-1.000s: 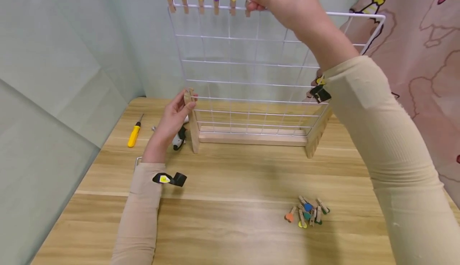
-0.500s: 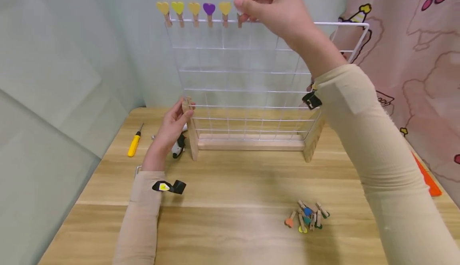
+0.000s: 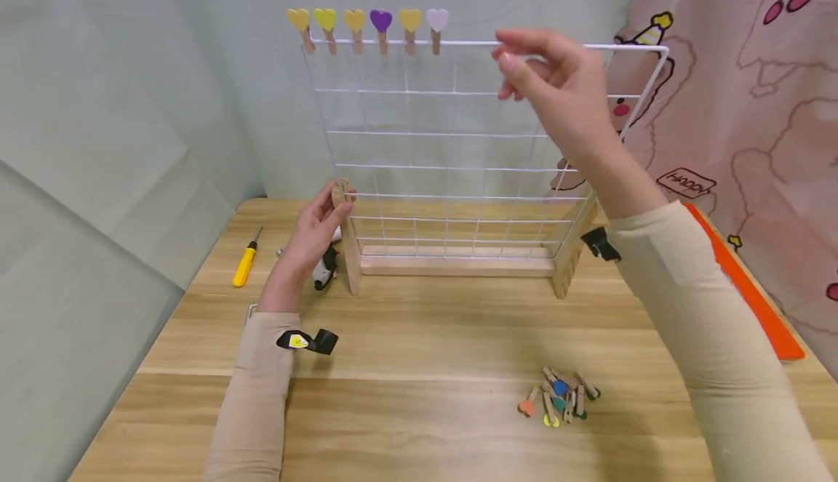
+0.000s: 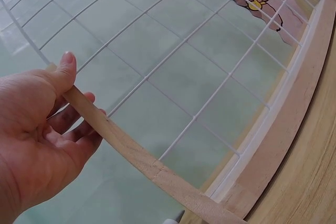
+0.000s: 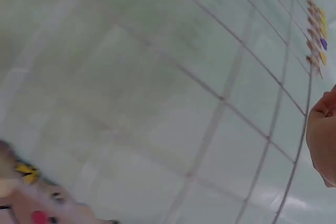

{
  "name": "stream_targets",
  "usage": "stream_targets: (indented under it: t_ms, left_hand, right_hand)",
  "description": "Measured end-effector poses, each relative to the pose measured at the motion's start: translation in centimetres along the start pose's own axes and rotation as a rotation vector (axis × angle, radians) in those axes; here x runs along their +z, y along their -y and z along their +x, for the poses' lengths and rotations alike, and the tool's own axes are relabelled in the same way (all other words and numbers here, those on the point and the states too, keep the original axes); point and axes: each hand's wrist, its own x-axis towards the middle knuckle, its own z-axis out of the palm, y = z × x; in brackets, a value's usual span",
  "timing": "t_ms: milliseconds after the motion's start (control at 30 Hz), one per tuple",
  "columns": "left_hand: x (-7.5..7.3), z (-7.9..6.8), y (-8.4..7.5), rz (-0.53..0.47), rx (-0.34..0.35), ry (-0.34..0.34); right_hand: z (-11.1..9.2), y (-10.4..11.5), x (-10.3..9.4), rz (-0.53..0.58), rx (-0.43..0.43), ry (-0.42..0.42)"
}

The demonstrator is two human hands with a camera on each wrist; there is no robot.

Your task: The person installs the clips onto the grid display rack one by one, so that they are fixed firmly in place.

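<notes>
A white wire grid rack (image 3: 471,134) stands in a wooden base (image 3: 458,261). Along its top wire sits a row of heart clothespins, yellow ones, a purple one (image 3: 381,21) and, at the right end, a pale lilac one (image 3: 437,21). My left hand (image 3: 316,227) grips the upper end of the rack's left wooden post (image 4: 131,148), thumb in front and fingers behind. Nothing is in my right hand (image 3: 563,89), whose loosely bent fingers are in front of the top wire, right of the lilac clothespin.
Several loose heart clothespins (image 3: 559,395) lie in a pile at the table's front right. A yellow screwdriver (image 3: 244,260) and a glue gun (image 3: 325,267) lie left of the rack. An orange-red flat object (image 3: 753,293) lies along the right edge, beside a pink patterned curtain (image 3: 746,67).
My right hand has let go of the lilac clothespin, leaving it clipped on the top wire, and moved right and down. The left hand keeps its grip on the post.
</notes>
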Motion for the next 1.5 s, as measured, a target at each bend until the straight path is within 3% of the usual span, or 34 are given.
stream_targets:
  t_ms: [100,233,300,400,500,667,867,1100,1267,1500]
  left_hand:
    - [-0.3,0.2,0.4,0.000,0.003,-0.009]
    - [-0.5,0.3,0.5,-0.001,0.015,-0.017]
    - [-0.5,0.3,0.4,-0.004,0.018,-0.024]
    - [-0.5,0.3,0.2,-0.009,0.019,-0.032]
    - [-0.4,0.0,-0.5,-0.013,0.013,-0.037]
    - [-0.3,-0.6,-1.6,-0.003,0.012,-0.041]
    - [-0.3,-1.0,-2.0,0.020,-0.007,-0.033]
    - [-0.7,-0.6,-1.0,0.022,0.014,-0.029]
    - [-1.0,-0.6,-0.7,0.035,0.027,-0.032]
    - [-0.9,-0.5,-0.6,0.023,0.008,-0.029]
  right_hand:
    - [-3.3,-2.7,-1.4,-0.154,0.060,0.141]
    - [-8.6,-6.8,-2.8,-0.386,0.125,0.424]
    - [-11.4,-8.8,-3.3,-0.462,0.115,0.567]
    - [-15.7,-11.2,-4.1,-0.499,0.086,0.727]
    - [-19.7,-12.4,-4.8,-0.476,0.096,0.808]
    - [-24.4,-12.6,-4.8,-0.459,0.114,0.851]
    - [-27.3,-12.1,-3.0,-0.434,0.030,0.874]
    - [-27.6,-11.8,-2.6,-0.540,-0.136,0.822]
    - [-27.2,-11.8,-2.8,-0.571,-0.233,0.835]
    - [-27.0,-11.9,-2.5,-0.580,-0.258,0.857]
